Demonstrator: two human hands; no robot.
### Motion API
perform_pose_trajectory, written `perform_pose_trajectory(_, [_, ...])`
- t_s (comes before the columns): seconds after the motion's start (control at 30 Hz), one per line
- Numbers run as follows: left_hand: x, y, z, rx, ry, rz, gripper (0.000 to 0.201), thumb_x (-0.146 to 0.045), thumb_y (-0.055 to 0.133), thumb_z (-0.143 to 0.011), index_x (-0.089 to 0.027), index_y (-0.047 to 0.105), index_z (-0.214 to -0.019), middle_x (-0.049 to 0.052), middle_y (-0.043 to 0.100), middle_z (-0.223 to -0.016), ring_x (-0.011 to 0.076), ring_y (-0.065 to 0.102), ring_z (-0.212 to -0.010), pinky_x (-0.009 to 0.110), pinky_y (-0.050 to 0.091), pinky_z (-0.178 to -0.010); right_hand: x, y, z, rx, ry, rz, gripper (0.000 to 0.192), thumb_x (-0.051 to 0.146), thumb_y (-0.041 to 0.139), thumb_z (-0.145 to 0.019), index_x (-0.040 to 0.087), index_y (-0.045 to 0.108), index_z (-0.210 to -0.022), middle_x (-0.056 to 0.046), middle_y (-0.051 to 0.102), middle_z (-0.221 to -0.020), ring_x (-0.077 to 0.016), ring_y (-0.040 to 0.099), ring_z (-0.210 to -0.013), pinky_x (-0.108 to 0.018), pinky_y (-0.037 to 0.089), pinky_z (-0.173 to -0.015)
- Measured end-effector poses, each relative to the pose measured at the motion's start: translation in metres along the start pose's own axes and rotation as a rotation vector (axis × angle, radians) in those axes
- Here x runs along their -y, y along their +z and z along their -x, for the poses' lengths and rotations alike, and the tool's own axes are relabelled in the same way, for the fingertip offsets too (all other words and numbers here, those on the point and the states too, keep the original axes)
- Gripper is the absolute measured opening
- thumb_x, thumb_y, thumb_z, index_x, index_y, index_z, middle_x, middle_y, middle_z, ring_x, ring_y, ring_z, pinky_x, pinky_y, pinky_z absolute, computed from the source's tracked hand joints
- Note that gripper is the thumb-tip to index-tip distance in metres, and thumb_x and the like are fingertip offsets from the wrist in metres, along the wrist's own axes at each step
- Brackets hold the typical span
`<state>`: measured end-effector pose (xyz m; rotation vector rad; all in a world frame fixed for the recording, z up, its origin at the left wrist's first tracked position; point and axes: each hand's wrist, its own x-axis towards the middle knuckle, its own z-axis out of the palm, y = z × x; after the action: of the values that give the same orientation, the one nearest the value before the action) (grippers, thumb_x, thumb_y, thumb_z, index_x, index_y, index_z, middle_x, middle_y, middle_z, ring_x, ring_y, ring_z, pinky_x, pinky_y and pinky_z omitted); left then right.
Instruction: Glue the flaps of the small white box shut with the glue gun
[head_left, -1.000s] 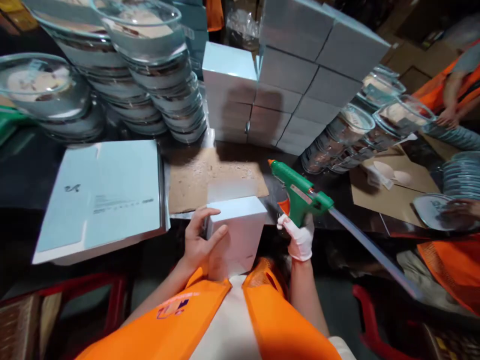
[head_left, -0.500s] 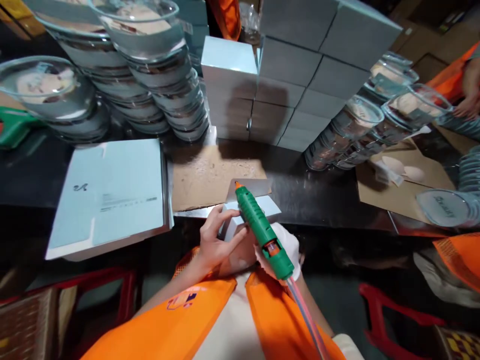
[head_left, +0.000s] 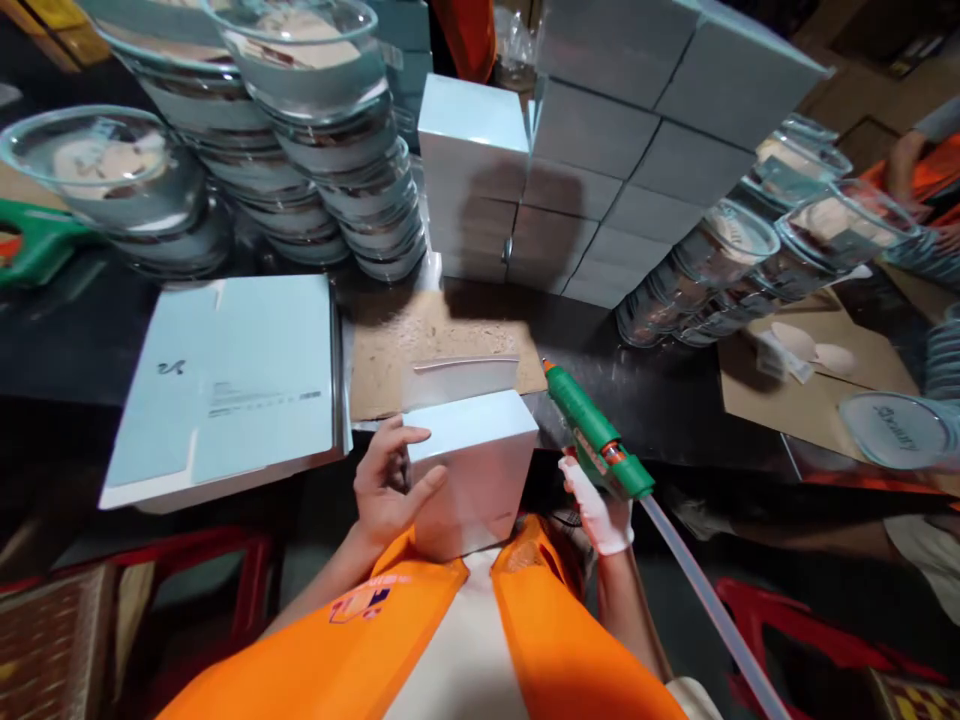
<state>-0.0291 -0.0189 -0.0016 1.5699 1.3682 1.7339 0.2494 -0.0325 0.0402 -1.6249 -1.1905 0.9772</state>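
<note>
Head view: left hand (head_left: 386,485) clasping the pale box (head_left: 472,470) against the chest for steadiness, flap (head_left: 459,378) raised, gloved right hand (head_left: 600,505) gripping the green glue gun (head_left: 589,432), nozzle angled aside over the table (head_left: 660,390).

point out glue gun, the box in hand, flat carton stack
glue gun (head_left: 592,440), head view, green barrel.
pale blue box (head_left: 480,470), head view, front face.
flat carton stack (head_left: 240,380), head view, top sheet.
</note>
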Motion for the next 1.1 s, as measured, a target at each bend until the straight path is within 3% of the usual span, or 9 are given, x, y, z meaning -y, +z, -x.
perform_pose_trajectory(0.1, [-0.004,0.001,-0.009,-0.023,0.015,0.126,0.036,-0.046,0.087,-0.082,-0.021,0.075,-0.105,0.008,0.072,-0.106,0.0213,0.07,-0.098,0.029,0.057,-0.079,0.004,0.015,-0.037,-0.01,0.206,-0.087,0.065,0.073,0.068,-0.084,0.017,0.08,-0.116,-0.006,0.081,-0.084,-0.0157,0.064,-0.051,-0.027,0.046,-0.044])
perform_pose_trajectory(0.2, [-0.008,0.007,-0.015,0.006,0.013,0.191,0.035,-0.047,0.086,-0.082,-0.022,0.075,-0.104,0.006,0.072,-0.098,0.0187,0.069,-0.09,0.026,0.056,-0.075,0.008,0.022,-0.081,0.033,0.279,-0.072,0.071,0.076,0.056,-0.089,0.011,0.082,-0.102,-0.01,0.078,-0.073,-0.018,0.064,-0.049,-0.029,0.049,-0.046])
perform_pose_trajectory(0.33, [-0.009,0.011,-0.017,0.011,-0.021,0.222,0.038,-0.052,0.085,-0.082,-0.022,0.073,-0.102,0.006,0.071,-0.1,0.0206,0.07,-0.095,0.029,0.057,-0.082,0.011,0.006,-0.093,-0.072,0.215,0.071,0.054,0.065,0.064,-0.092,0.017,0.075,-0.071,-0.011,0.072,-0.064,-0.0232,0.071,-0.064,-0.032,0.055,-0.061])
perform_pose_trajectory(0.47, [-0.006,0.013,-0.015,0.072,-0.066,0.244,0.042,-0.056,0.084,-0.081,-0.021,0.071,-0.1,0.006,0.07,-0.1,0.0222,0.069,-0.096,0.032,0.056,-0.084,0.027,0.002,-0.062,-0.228,-0.095,0.047,0.041,0.058,0.072,-0.088,0.02,0.08,-0.099,-0.011,0.081,-0.103,-0.0271,0.075,-0.102,-0.038,0.058,-0.094])
perform_pose_trajectory(0.6, [-0.006,0.019,-0.01,0.156,-0.077,0.272,0.048,-0.063,0.084,-0.078,-0.022,0.07,-0.097,0.009,0.069,-0.107,0.0284,0.068,-0.11,0.037,0.056,-0.091,0.043,0.023,-0.05,0.202,-0.049,-0.264,0.046,0.051,0.082,-0.081,0.022,0.078,-0.117,-0.008,0.081,-0.114,-0.0279,0.075,-0.108,-0.039,0.06,-0.096])
perform_pose_trajectory(0.73, [-0.008,0.027,-0.004,0.161,-0.172,0.378,0.046,-0.062,0.081,-0.083,-0.022,0.068,-0.103,0.015,0.063,-0.138,0.0358,0.06,-0.136,0.045,0.052,-0.106,0.04,0.026,-0.051,0.287,0.015,-0.391,0.048,0.055,0.084,-0.08,0.023,0.077,-0.115,-0.006,0.081,-0.112,-0.0279,0.075,-0.105,-0.042,0.059,-0.101])
perform_pose_trajectory(0.9, [-0.002,0.031,-0.005,0.092,-0.146,0.646,0.052,-0.044,0.081,-0.089,-0.038,0.055,-0.133,0.004,0.066,-0.118,0.0272,0.071,-0.12,0.047,0.055,-0.104,0.041,0.005,-0.04,0.564,-0.368,-0.258,0.075,0.09,0.057,-0.087,0.024,0.078,-0.112,-0.013,0.071,-0.138,-0.0331,0.064,-0.133,-0.05,0.048,-0.118])
perform_pose_trajectory(1.0, [0.002,0.026,-0.007,0.18,-0.089,0.571,0.024,-0.042,0.076,-0.093,-0.028,0.07,-0.111,0.006,0.064,-0.113,0.0294,0.068,-0.124,0.046,0.053,-0.105,0.051,0.002,-0.036,0.599,-0.558,-0.06,0.053,0.069,0.073,-0.092,0.025,0.075,-0.121,-0.013,0.069,-0.14,-0.0311,0.065,-0.131,-0.051,0.049,-0.117])
perform_pose_trajectory(1.1, [0.002,0.023,-0.008,0.21,-0.071,0.527,0.016,-0.04,0.073,-0.094,-0.025,0.074,-0.099,0.008,0.064,-0.114,0.0308,0.066,-0.126,0.046,0.052,-0.106,0.057,0.006,-0.036,0.611,-0.714,0.065,0.03,0.042,0.065,-0.103,0.026,0.076,-0.125,-0.012,0.072,-0.134,-0.0272,0.067,-0.125,-0.048,0.053,-0.114])
